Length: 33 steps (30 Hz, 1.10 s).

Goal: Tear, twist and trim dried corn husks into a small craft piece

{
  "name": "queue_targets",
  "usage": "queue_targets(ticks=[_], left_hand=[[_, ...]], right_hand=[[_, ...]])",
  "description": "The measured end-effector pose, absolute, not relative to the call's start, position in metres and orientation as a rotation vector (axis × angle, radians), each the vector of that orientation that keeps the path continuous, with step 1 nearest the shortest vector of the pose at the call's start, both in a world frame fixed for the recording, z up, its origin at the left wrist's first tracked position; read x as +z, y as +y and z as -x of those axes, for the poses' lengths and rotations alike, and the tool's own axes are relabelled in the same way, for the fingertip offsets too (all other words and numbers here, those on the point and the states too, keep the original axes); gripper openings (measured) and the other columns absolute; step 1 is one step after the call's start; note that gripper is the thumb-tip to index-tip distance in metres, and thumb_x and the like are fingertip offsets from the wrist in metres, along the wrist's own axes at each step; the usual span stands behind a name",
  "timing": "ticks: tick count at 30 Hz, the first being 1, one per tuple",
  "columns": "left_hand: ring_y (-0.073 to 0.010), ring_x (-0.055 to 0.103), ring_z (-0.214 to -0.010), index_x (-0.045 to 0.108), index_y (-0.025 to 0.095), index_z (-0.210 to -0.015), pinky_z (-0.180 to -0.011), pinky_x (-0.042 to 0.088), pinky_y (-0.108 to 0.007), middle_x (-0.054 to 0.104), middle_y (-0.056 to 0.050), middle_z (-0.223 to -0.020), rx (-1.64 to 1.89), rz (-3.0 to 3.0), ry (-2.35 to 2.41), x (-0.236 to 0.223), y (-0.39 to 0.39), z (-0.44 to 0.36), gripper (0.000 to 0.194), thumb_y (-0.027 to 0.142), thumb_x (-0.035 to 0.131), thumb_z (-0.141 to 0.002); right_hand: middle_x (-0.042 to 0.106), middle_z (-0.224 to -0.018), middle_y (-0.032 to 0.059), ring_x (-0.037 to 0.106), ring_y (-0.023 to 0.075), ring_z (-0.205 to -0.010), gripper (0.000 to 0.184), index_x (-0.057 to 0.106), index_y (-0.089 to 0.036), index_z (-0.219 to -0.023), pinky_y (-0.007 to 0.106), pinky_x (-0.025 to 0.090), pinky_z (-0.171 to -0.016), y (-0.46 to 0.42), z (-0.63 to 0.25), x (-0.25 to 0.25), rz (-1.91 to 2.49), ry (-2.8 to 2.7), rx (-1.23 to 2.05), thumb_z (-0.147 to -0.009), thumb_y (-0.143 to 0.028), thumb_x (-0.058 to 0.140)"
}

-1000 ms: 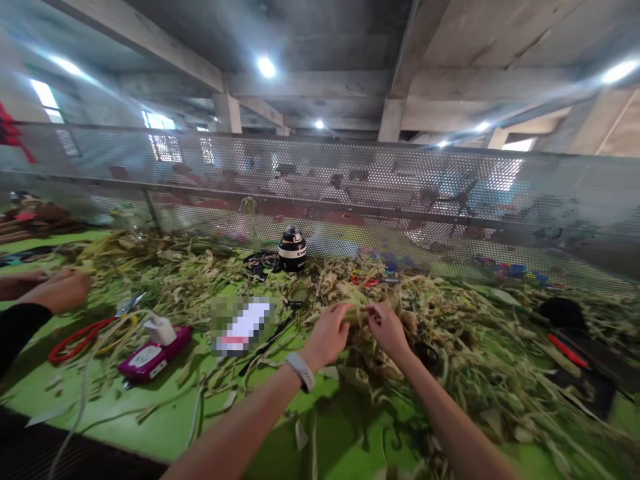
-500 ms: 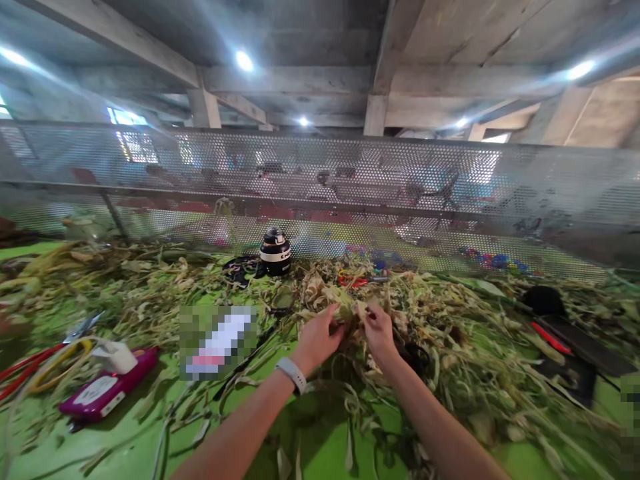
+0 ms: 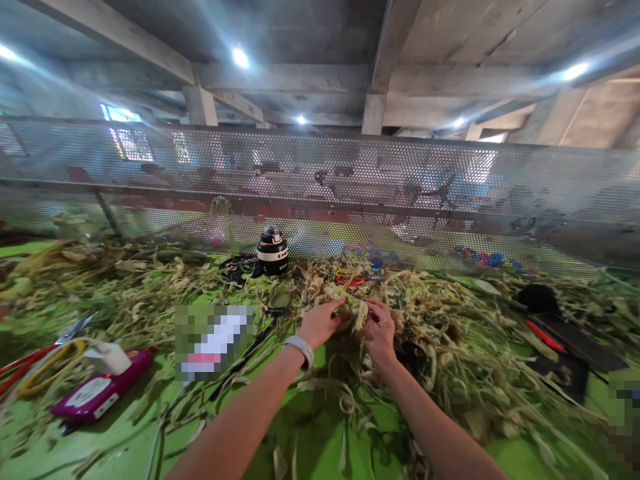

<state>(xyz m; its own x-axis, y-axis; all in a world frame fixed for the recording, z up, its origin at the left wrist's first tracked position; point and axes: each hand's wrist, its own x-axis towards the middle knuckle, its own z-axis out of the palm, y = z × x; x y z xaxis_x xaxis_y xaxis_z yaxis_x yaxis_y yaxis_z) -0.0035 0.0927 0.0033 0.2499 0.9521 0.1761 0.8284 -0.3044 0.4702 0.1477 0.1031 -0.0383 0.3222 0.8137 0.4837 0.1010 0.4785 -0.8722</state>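
In the middle of the head view, my left hand (image 3: 320, 325), with a white band (image 3: 302, 349) at the wrist, reaches over a heap of dried plant strips (image 3: 435, 320). Its thumb and fingers close on pale green dried leaf matter, partly hidden behind the fingertips. Just to the right, my right hand (image 3: 381, 333) pinches a pale, crinkled dried strip (image 3: 359, 316) between thumb and fingers. Both sets of fingertips are close together above the heap. Red-handled scissors (image 3: 353, 281) lie a little beyond my hands.
A black and white bottle (image 3: 273, 253) stands behind the heap. On the left lie a purple power strip (image 3: 103, 393) with a white plug and red-handled scissors (image 3: 30, 363). A blurred-out device (image 3: 215, 347) lies nearer. A perforated metal screen (image 3: 320, 160) crosses behind; people sit beyond it.
My hands have moved slightly apart, and the pale strip at my right fingertips shows more plainly. The whole view has shifted a little, with things sitting slightly further left.
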Motion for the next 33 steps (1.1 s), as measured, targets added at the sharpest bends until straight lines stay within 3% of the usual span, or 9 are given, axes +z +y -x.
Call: queue_targets(ticks=[5,7,10,12,18,24,29,33], left_hand=[[-0.0210,0.064,-0.088,0.048,0.026,-0.128,-0.076,0.044,-0.026,0.070,-0.006,-0.098,0.616,-2.216,1.735,0.002,0.094,0.003,0.049,0.044,0.043,-0.083],[-0.0223,0.064,-0.090,0.047,0.027,-0.128,-0.076,0.044,-0.027,0.070,-0.006,-0.099,0.583,-2.215,1.763,0.002,0.094,0.002,0.048,0.045,0.040,-0.084],[-0.0254,0.063,-0.095,0.047,0.029,-0.128,-0.077,0.044,-0.031,0.068,-0.008,-0.106,0.595,-2.229,1.729,0.001,0.093,0.001,0.045,0.041,0.038,-0.085],[-0.0276,0.063,-0.095,0.048,0.030,-0.128,-0.077,0.044,-0.033,0.068,-0.010,-0.104,0.599,-2.206,1.733,0.000,0.093,0.000,0.045,0.041,0.038,-0.085],[-0.0264,0.061,-0.100,0.046,0.033,-0.128,-0.079,0.044,-0.033,0.066,-0.010,-0.110,0.596,-2.085,1.737,-0.003,0.101,-0.001,0.045,0.045,0.037,-0.085],[-0.0268,0.060,-0.101,0.049,0.023,-0.126,-0.082,0.043,-0.036,0.065,-0.016,-0.110,0.607,-2.091,1.735,-0.008,0.116,0.002,0.045,0.041,0.036,-0.087],[-0.0270,0.062,-0.095,0.046,0.022,-0.128,-0.079,0.043,-0.036,0.067,-0.016,-0.100,0.650,-2.110,1.797,-0.003,0.105,-0.002,0.045,0.036,0.041,-0.086],[-0.0256,0.056,-0.103,0.051,0.022,-0.123,-0.088,0.038,-0.036,0.063,-0.013,-0.108,0.941,-2.174,1.841,0.009,0.083,0.000,0.042,0.038,0.045,-0.084]], right_hand=[[0.064,-0.083,0.0063,0.059,0.0189,-0.078,0.015,0.068,-0.019,-0.071,0.031,0.047,-0.071,0.098,-0.142,-0.037,0.947,-1.272,0.564,-0.063,-0.024,0.056],[0.063,-0.072,0.0032,0.058,0.0163,-0.064,0.015,0.065,-0.020,-0.076,0.028,0.047,-0.060,0.093,-0.138,-0.035,0.971,-1.302,0.632,-0.067,-0.027,0.055],[0.053,-0.054,-0.0042,0.044,0.0107,-0.035,0.018,0.056,-0.021,-0.079,0.024,0.037,-0.037,0.088,-0.134,-0.032,1.036,-1.290,0.824,-0.075,-0.038,0.052],[0.051,-0.053,-0.0056,0.039,0.0093,-0.029,0.024,0.050,-0.022,-0.078,0.024,0.033,-0.032,0.088,-0.131,-0.032,1.036,-1.284,0.905,-0.077,-0.046,0.050],[0.048,-0.054,-0.0064,0.037,0.0080,-0.031,0.034,0.040,-0.024,-0.074,0.022,0.029,-0.031,0.086,-0.128,-0.032,1.089,-1.201,0.890,-0.077,-0.056,0.046],[0.044,-0.050,-0.0079,0.035,0.0064,-0.032,0.033,0.041,-0.023,-0.068,0.021,0.028,-0.033,0.070,-0.138,-0.006,1.047,-1.171,0.885,-0.077,-0.054,0.049],[0.037,-0.037,-0.0105,0.030,0.0054,-0.028,0.038,0.046,-0.020,-0.060,0.020,0.023,-0.031,0.073,-0.150,0.007,1.081,-1.115,1.043,-0.062,-0.054,0.063],[0.044,-0.040,-0.0094,0.032,0.0045,-0.030,0.036,0.051,-0.018,-0.062,0.019,0.023,-0.030,0.078,-0.154,0.004,1.087,-1.125,1.086,-0.056,-0.048,0.069]])
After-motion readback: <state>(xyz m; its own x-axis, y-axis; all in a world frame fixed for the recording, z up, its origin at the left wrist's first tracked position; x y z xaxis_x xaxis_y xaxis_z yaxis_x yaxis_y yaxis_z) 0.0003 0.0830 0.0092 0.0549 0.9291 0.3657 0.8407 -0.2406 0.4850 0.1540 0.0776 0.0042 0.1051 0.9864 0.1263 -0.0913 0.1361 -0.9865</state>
